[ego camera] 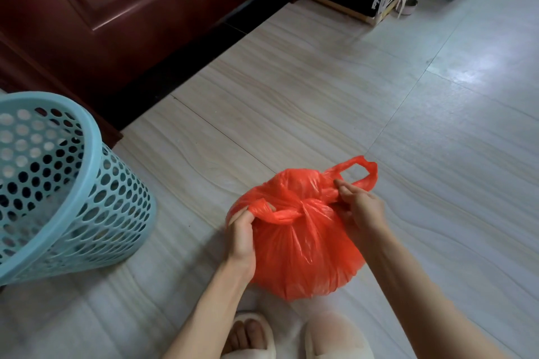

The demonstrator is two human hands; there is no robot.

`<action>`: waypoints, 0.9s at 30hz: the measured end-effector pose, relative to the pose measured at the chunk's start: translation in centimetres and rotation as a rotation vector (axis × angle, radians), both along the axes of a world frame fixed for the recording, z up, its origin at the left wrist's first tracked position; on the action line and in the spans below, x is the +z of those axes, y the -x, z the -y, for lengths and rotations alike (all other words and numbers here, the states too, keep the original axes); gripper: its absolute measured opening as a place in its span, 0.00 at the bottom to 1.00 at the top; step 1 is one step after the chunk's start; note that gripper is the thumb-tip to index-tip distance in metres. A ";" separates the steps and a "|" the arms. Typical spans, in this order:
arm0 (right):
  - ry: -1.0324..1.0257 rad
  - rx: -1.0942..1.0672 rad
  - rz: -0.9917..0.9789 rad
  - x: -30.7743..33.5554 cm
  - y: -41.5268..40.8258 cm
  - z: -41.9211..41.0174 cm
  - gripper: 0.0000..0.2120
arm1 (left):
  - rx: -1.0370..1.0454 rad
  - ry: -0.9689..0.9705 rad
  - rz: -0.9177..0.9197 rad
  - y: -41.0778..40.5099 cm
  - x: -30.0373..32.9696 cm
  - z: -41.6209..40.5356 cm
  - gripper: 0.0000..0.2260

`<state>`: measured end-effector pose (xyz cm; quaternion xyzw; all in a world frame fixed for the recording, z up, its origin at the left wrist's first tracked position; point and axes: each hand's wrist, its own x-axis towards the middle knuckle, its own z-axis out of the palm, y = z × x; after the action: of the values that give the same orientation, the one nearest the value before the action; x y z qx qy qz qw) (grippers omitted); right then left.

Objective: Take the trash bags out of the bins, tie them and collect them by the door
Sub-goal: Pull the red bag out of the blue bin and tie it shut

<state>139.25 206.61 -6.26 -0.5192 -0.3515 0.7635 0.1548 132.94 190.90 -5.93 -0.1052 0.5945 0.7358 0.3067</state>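
**Knot half made, thin plastic under strain**

The red trash bag (303, 245) sits on the tiled floor (320, 81), just beyond the person's slippers (294, 338), and its two handles are crossed into a first twist at the top. The left hand (242, 236) has its grip curled round the left handle loop, thumb and fingers pinching it. The right hand (360, 207) has its grip on the right handle (361, 172), fingers gathered into the plastic where that loop meets the knot.

The risks, as a judgement: this film looks thin and is already stretched tight over a full load, so a hard pull outward could tear a handle at its root or split the bag's shoulder. Only one crossing shows; if either hand lets go now, the twist will likely slacken and the mouth reopen. A second crossing is probably needed. The right hand's fingers sit close to the twist and could get drawn into it as it tightens.

The blue perforated bin (58, 183) stands near left, unlined, close to the dark red door (116, 9). The bag lies well apart from the door, so a carry remains; lifting by a weakened handle could spill it.
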 end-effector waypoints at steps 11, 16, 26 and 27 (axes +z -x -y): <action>0.047 -0.083 -0.051 -1.5 -1.8 -0.7 0.14 | -0.078 -0.024 0.267 1.0 -0.8 1.3 0.13; -0.024 -0.040 -0.050 -1.6 -1.4 -0.7 0.13 | -0.673 0.197 -0.491 1.3 -1.3 3.7 0.17; 0.297 -0.113 -0.050 -1.5 -1.1 -1.4 0.09 | -0.232 0.129 -0.334 1.4 -0.4 2.7 0.18; 0.339 -0.135 -0.089 -1.6 -1.1 -1.4 0.11 | -0.116 -0.013 -0.153 1.8 -0.4 2.5 0.20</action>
<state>140.38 207.98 -7.82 -0.5261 -0.1749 0.8218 0.1313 131.19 188.36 -6.28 -0.0117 0.6165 0.7266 0.3032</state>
